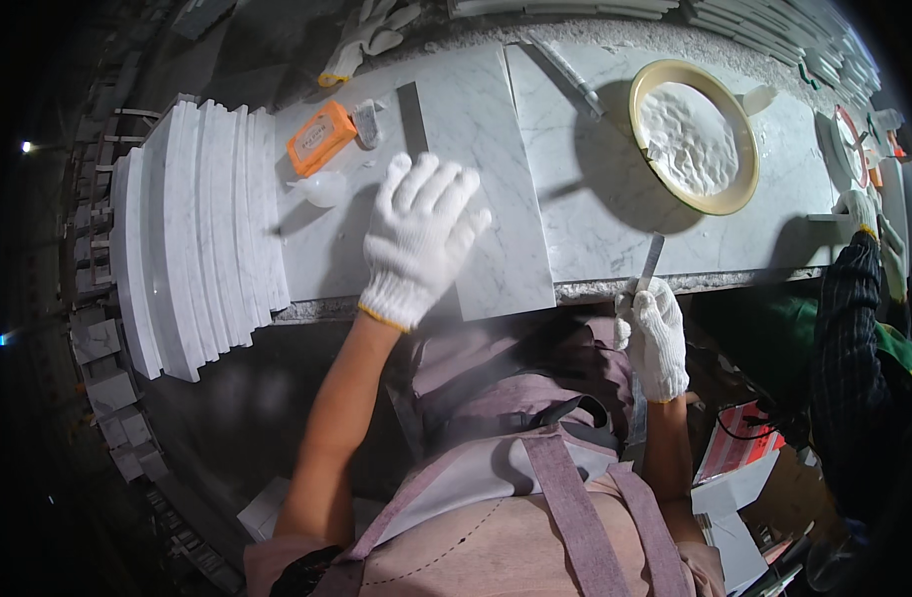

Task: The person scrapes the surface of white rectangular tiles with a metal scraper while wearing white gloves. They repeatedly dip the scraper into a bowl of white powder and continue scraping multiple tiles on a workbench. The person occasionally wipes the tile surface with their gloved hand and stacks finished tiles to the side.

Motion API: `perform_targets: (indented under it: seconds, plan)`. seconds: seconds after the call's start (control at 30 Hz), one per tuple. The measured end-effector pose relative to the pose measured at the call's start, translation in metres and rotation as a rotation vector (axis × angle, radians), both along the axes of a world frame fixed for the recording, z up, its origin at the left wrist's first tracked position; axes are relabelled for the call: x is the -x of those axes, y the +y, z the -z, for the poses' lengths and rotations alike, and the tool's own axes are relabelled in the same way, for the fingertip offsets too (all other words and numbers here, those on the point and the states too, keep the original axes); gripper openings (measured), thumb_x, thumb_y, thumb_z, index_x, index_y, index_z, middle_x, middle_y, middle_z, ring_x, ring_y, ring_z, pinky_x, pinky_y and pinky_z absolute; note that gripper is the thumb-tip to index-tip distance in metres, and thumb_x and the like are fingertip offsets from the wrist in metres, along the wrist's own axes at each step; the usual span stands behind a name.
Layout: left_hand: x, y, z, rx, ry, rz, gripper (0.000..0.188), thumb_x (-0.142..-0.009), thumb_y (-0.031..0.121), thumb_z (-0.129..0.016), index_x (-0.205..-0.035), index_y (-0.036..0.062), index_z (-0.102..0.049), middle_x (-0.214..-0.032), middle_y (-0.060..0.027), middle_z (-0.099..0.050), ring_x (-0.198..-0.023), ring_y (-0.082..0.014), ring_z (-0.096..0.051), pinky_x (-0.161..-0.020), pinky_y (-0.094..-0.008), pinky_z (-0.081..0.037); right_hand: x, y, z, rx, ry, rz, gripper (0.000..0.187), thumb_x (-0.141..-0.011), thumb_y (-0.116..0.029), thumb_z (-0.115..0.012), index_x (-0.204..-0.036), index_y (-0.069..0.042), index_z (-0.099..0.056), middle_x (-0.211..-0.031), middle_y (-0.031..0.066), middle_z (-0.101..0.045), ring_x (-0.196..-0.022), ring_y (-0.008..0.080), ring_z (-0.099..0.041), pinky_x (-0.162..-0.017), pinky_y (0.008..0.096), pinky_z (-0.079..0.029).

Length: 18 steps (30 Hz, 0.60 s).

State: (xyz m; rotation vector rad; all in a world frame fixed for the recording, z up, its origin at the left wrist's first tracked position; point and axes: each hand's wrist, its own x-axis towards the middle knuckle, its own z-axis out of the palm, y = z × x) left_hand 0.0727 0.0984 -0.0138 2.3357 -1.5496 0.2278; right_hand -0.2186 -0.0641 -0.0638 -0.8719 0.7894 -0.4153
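My left hand [421, 229], in a white knitted glove, is held palm down with its fingers apart over the left edge of a long grey-veined marble strip [491, 189]. Whether it presses on the stone or hovers above, I cannot tell. My right hand [659, 343], gloved the same way, grips a narrow flat metal blade [652, 261] that points up and away from me, just off the table's near edge. Beyond it on the marble tabletop [595, 244] sits a round tan basin [752, 169] holding a crumpled white material [690, 139].
An orange box [321, 137], a small grey block [367, 125] and a whitish clump [324, 187] lie left. Upright marble slabs [202, 239] are stacked further left. A clear tube-like tool [567, 78] and a spare glove [371, 42] lie at the back. A co-worker's gloved hand [859, 211] is right.
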Motion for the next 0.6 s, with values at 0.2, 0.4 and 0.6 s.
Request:
perform_targets:
  seconds: [0.2, 0.4, 0.6]
  plan:
    - [-0.045, -0.035, 0.006, 0.081, -0.098, 0.039, 0.033, -0.088, 0.030, -0.076, -0.113, 0.0094, -0.073, -0.117, -0.0070, -0.072, -0.113, -0.0285, -0.063, -0.106, -0.0465, -0.044, -0.004, 0.003, -0.002, 0.025, 0.067, -0.030, 0.036, -0.102, -0.034, -0.074, -0.117, -0.002, -0.067, -0.094, 0.0025, -0.069, -0.072, 0.0052, -0.055, -0.060, 0.0202, -0.043]
    - [-0.033, -0.027, 0.003, 0.014, -0.033, 0.048, 0.036, -0.087, 0.028, -0.075, -0.115, 0.0046, -0.072, -0.120, -0.0127, -0.072, -0.113, -0.0325, -0.065, -0.110, -0.0494, -0.043, -0.012, 0.000, -0.007, 0.049, 0.054, -0.049, 0.034, -0.102, -0.032, -0.075, -0.114, -0.002, -0.068, -0.095, 0.0025, -0.070, -0.070, 0.0054, -0.055, -0.061, 0.0203, -0.044]
    - [0.018, 0.008, -0.013, -0.039, 0.029, 0.063, 0.043, -0.088, 0.032, -0.073, -0.121, 0.0042, -0.073, -0.126, -0.0165, -0.070, -0.124, -0.0381, -0.062, -0.117, -0.0550, -0.039, -0.030, -0.009, -0.033, 0.245, 0.192, -0.188, 0.029, -0.102, -0.024, -0.072, -0.117, 0.001, -0.069, -0.079, 0.0018, -0.067, -0.066, 0.0075, -0.058, -0.059, 0.0244, -0.047]
